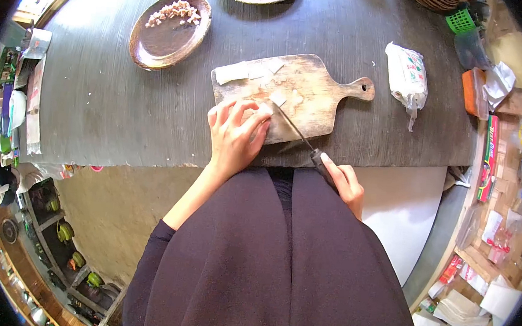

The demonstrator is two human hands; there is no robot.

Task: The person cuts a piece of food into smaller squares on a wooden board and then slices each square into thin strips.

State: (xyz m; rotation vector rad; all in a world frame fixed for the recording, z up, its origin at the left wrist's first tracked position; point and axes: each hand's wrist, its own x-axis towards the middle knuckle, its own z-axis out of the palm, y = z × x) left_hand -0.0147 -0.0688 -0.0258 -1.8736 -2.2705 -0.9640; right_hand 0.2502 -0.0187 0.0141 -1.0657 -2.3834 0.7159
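Note:
A wooden cutting board [316, 81] with a handle lies on the dark table. White flat pieces [232, 73] rest along its upper left, and a small white piece [278, 98] lies near the knife tip. My left hand [237, 130] is at the board's lower left, fingers bent and pressed down on something I cannot make out beneath the fingertips. In my right hand [346, 185] is the black handle of a knife [297, 131], at the table's front edge. Its blade points up and left across the board, the tip close to my left fingers.
A brown plate [159, 48] with small pinkish pieces [174, 13] stands at the upper left. Another plate [258, 0] holds pale shreds at the top. A white plastic package [406, 76] lies right of the board. An orange container [475, 93] stands at the right edge.

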